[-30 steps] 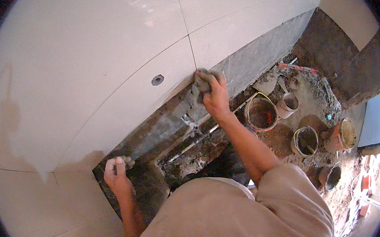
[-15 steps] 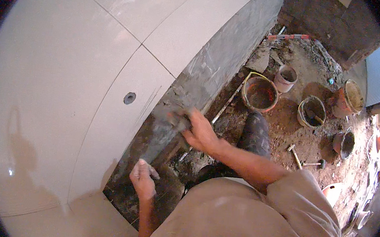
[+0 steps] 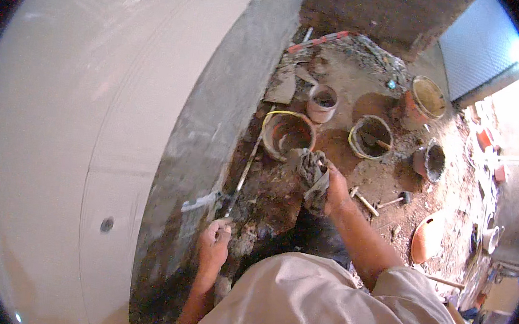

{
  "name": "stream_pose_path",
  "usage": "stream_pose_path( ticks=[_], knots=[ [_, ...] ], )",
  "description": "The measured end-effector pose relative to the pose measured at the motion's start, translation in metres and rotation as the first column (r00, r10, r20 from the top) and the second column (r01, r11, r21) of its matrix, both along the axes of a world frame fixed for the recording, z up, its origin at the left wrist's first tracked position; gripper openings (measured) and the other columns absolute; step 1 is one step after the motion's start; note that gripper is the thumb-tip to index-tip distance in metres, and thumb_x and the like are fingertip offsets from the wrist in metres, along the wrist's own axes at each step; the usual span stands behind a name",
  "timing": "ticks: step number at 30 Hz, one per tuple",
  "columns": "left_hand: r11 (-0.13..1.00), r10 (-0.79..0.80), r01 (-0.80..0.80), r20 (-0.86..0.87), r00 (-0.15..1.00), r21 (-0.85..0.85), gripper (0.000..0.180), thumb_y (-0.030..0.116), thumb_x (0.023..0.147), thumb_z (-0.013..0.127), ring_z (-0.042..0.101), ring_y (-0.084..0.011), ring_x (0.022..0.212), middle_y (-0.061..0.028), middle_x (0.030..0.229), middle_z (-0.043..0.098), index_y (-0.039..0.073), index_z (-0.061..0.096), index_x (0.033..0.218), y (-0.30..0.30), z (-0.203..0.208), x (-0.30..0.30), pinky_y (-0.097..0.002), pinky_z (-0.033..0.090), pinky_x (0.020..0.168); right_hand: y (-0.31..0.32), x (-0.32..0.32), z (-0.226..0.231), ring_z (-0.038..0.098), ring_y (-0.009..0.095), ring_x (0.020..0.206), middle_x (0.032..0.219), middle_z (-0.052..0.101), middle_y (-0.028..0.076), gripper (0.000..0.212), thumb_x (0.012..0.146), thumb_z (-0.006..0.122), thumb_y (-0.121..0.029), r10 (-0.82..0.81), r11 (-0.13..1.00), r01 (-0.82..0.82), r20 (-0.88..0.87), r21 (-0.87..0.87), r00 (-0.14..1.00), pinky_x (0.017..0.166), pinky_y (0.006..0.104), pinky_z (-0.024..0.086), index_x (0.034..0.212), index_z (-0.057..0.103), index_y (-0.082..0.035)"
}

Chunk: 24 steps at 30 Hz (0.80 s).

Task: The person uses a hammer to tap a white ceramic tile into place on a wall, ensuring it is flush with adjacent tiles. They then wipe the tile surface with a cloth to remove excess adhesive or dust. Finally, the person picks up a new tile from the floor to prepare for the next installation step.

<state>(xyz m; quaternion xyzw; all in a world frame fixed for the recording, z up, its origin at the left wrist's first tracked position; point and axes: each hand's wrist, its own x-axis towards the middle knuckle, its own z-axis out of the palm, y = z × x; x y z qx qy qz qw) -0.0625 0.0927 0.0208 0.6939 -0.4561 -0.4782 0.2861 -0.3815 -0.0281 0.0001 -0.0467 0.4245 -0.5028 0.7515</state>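
Note:
My right hand [image 3: 336,192] grips a crumpled, grey, dirty rag [image 3: 312,178] in front of my body, just this side of a bucket with a yellow handle [image 3: 289,135]. My left hand [image 3: 214,242] is beside the bare grey lower wall [image 3: 197,138], with its fingers curled and the thumb against them. Whether anything is between those fingers I cannot make out. Pale tiles [image 3: 124,88] cover the wall above the grey strip. A pale smear [image 3: 199,202] shows on the grey surface just beyond my left hand.
Several buckets stand on the dirt floor, among them a pale one [image 3: 322,104], one with a tool inside [image 3: 371,138] and a tall one [image 3: 425,99]. Two hammers [image 3: 364,201] lie to the right. A long thin rod [image 3: 245,174] lies along the wall's foot.
My right hand has moved off the grey wall to the right with the rag. My left hand stays low by the wall, its fingers more curled. The view has swung to the right.

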Motion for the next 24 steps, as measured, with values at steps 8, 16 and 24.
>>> stream_pose_path(
  ticks=[8,16,24],
  knots=[
    [0.946,-0.322,0.319,0.050,0.945,0.063,0.027,0.019,0.097,0.064,0.064,-0.0162,0.085,-0.0073,0.099,0.072,0.005,0.068,0.120,-0.163,-0.008,-0.119,-0.0331,0.052,0.079,-0.092,-0.113,0.034,0.070,0.028,0.085,0.106,0.074,0.012,0.050,0.101,0.049,-0.049,-0.220,0.949,0.195,0.076,0.246,0.973,0.071,0.0404,0.058,0.124,0.065,-0.008],
    [0.974,-0.109,0.133,-0.136,0.985,0.181,0.031,0.023,0.099,0.064,0.070,-0.0258,0.092,-0.0167,0.102,0.072,0.002,0.066,0.121,-0.200,0.018,-0.197,-0.0397,0.055,0.081,-0.226,-0.253,0.006,0.062,0.031,0.118,0.134,0.065,0.017,0.064,0.091,0.072,-0.039,0.406,0.874,-0.348,-0.904,0.340,0.135,0.100,0.0399,0.049,0.140,0.055,-0.003],
    [0.965,0.237,-0.247,0.115,0.965,0.087,0.033,0.027,0.098,0.064,0.070,-0.0338,0.099,-0.0201,0.103,0.072,-0.001,0.066,0.114,-0.131,0.096,-0.182,-0.0437,0.055,0.087,-0.220,-0.373,-0.052,0.069,0.026,0.098,0.120,0.069,0.016,0.050,0.089,0.074,-0.022,0.677,0.638,-0.635,-0.710,0.436,0.193,0.080,0.0401,0.057,0.131,0.060,0.001]
  ],
)
